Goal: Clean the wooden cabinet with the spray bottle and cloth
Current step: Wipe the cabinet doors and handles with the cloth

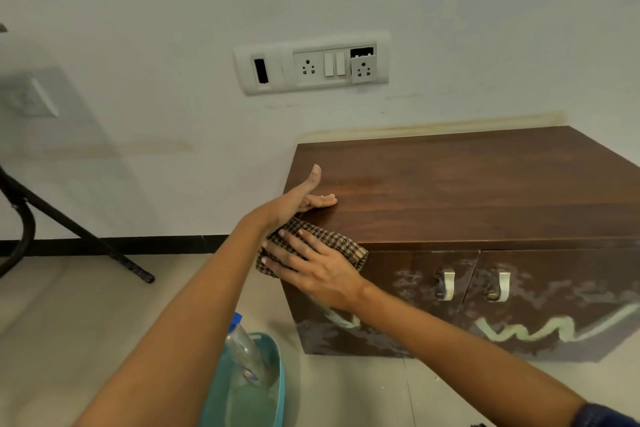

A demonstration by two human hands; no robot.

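Note:
A low dark wooden cabinet (467,191) stands against the wall, its two doors streaked with pale smears and a green scribble. My right hand (311,267) presses a brown checked cloth (346,246) flat against the cabinet's front left top corner, fingers spread. My left hand (298,199) rests on the top's left edge with straight fingers and the thumb raised. A clear bottle with a blue cap (244,347) lies tilted in a teal basin (273,388) on the floor, partly hidden by my left arm.
Two metal handles (446,284) sit on the cabinet doors. A socket and switch panel (311,64) is on the wall above. Black metal stand legs (79,229) cross the floor at the left. Pale floor tiles surround the basin.

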